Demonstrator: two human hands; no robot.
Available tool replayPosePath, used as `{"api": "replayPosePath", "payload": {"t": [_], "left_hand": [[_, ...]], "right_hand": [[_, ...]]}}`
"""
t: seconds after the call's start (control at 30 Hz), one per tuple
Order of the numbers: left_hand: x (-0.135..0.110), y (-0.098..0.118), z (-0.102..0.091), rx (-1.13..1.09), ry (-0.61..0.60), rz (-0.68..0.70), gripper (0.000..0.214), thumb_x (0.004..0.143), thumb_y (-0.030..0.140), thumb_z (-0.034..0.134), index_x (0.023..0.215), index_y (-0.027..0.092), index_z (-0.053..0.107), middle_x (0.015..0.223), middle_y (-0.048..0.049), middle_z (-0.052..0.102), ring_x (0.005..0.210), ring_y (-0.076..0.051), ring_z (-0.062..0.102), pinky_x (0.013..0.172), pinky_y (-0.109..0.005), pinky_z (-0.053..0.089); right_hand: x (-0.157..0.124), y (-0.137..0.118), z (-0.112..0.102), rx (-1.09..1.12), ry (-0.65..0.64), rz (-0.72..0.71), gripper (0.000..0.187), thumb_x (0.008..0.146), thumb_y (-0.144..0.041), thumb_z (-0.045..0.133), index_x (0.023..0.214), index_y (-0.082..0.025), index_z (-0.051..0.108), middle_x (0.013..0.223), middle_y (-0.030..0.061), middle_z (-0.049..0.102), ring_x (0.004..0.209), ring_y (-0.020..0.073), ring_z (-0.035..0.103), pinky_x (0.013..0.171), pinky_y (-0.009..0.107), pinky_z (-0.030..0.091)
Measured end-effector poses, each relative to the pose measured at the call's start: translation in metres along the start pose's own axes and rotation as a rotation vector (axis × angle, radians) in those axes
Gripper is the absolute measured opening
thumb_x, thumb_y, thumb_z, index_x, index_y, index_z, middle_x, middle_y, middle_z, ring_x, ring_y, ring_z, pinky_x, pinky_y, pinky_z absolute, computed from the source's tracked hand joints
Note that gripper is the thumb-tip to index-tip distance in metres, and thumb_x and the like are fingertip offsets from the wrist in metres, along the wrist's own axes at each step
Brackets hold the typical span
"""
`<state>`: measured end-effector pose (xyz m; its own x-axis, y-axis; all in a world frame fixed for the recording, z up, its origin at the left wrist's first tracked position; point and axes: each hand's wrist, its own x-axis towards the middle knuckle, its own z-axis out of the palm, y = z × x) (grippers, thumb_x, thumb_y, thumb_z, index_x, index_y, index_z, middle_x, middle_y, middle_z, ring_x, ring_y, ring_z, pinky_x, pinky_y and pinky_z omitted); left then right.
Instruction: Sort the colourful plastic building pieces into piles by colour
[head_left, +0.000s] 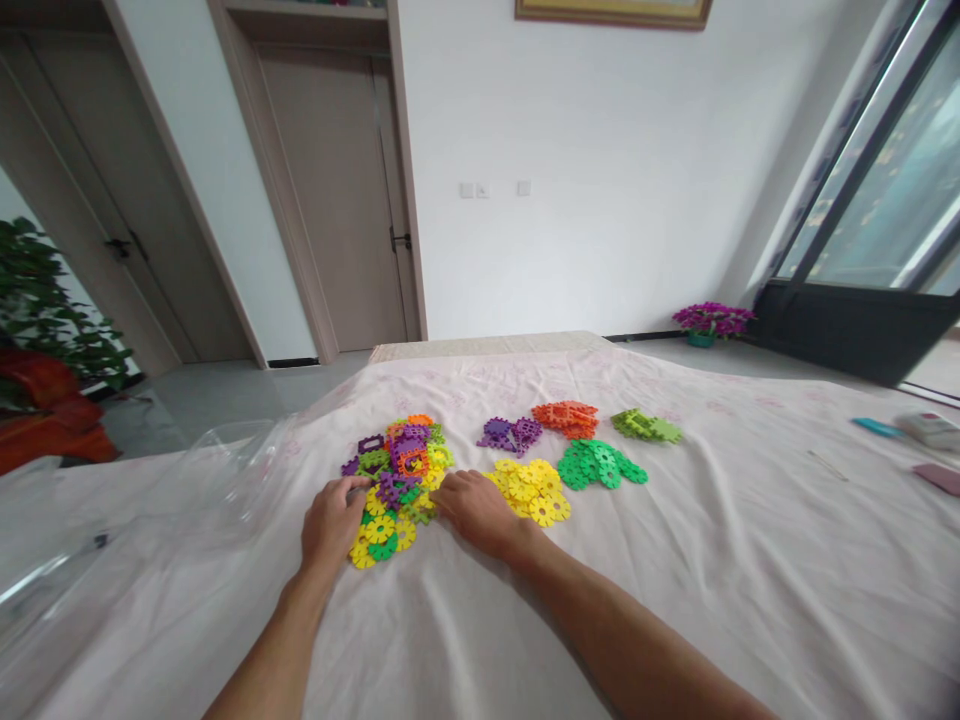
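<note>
A mixed heap of plastic snowflake building discs in purple, orange, green and yellow lies between my two hands. My left hand rests at the heap's left edge, thumb and forefinger apart and reaching toward the pieces. At the right edge, my right hand has its fingers bent down together against the discs; its fingertips are partly hidden, so what they grip cannot be seen. Just beyond that hand is a pile of yellow discs, partly behind it.
Separate piles of purple pieces, orange pieces, light green pieces and green discs lie on the pale tablecloth. Clear plastic packaging is at left. A blue item and a white object sit far right.
</note>
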<state>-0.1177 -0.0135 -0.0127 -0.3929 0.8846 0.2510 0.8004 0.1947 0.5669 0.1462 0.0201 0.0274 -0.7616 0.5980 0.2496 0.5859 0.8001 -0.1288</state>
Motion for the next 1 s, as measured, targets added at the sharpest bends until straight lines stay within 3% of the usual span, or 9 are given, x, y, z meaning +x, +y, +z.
{"api": "replayPosePath", "payload": {"t": [0.2, 0.4, 0.57, 0.7, 0.8, 1.0], "left_hand": [[-0.001, 0.002, -0.001, -0.019, -0.016, -0.01, 0.031, 0.09, 0.036, 0.047, 0.107, 0.027, 0.072, 0.121, -0.005, 0.069, 0.114, -0.025, 0.063, 0.094, -0.035, 0.046], [0.0, -0.001, 0.0, -0.007, -0.022, -0.007, 0.031, 0.091, 0.036, 0.047, 0.108, 0.027, 0.071, 0.122, -0.0055, 0.069, 0.115, -0.025, 0.061, 0.094, -0.035, 0.045], [0.0, 0.0, 0.0, -0.014, -0.026, -0.011, 0.032, 0.09, 0.036, 0.046, 0.109, 0.027, 0.071, 0.121, -0.0047, 0.069, 0.115, -0.025, 0.062, 0.093, -0.034, 0.045], [0.0, 0.0, 0.0, -0.009, -0.023, -0.011, 0.033, 0.09, 0.035, 0.045, 0.109, 0.026, 0.071, 0.12, -0.0057, 0.068, 0.115, -0.025, 0.061, 0.095, -0.035, 0.044], [0.001, -0.001, 0.001, -0.009, -0.025, -0.006, 0.033, 0.09, 0.034, 0.045, 0.108, 0.026, 0.071, 0.12, -0.0062, 0.068, 0.115, -0.026, 0.061, 0.095, -0.035, 0.044], [0.001, -0.001, 0.001, -0.018, -0.009, 0.002, 0.032, 0.089, 0.036, 0.047, 0.107, 0.027, 0.072, 0.119, -0.0053, 0.069, 0.114, -0.026, 0.062, 0.094, -0.035, 0.046]], "right_hand": [[0.0, 0.013, -0.018, 0.13, 0.095, 0.202, 0.027, 0.101, -0.024, 0.047, 0.103, -0.022, 0.073, 0.101, 0.0058, 0.074, 0.093, 0.0183, 0.066, 0.081, 0.026, 0.043], [-0.002, 0.048, -0.052, 0.253, 0.189, 0.383, 0.035, 0.089, -0.013, 0.049, 0.106, -0.02, 0.078, 0.107, 0.0054, 0.078, 0.095, 0.019, 0.07, 0.082, 0.025, 0.046], [-0.015, 0.069, -0.081, 0.251, 0.056, 0.535, 0.028, 0.08, -0.016, 0.056, 0.089, -0.024, 0.081, 0.081, 0.0005, 0.077, 0.074, 0.0169, 0.068, 0.064, 0.023, 0.041], [-0.024, 0.072, -0.094, 0.134, 0.037, 0.68, 0.022, 0.082, -0.022, 0.059, 0.086, -0.023, 0.081, 0.079, 0.0024, 0.075, 0.076, 0.0179, 0.067, 0.064, 0.023, 0.038], [-0.022, 0.068, -0.094, 0.085, 0.082, 0.657, 0.025, 0.085, -0.022, 0.056, 0.091, -0.024, 0.08, 0.088, 0.004, 0.077, 0.083, 0.0192, 0.068, 0.068, 0.023, 0.039], [-0.007, 0.035, -0.069, 0.13, 0.072, 0.397, 0.026, 0.089, -0.02, 0.054, 0.099, -0.024, 0.078, 0.1, 0.0037, 0.076, 0.09, 0.0179, 0.068, 0.072, 0.024, 0.041]]}}
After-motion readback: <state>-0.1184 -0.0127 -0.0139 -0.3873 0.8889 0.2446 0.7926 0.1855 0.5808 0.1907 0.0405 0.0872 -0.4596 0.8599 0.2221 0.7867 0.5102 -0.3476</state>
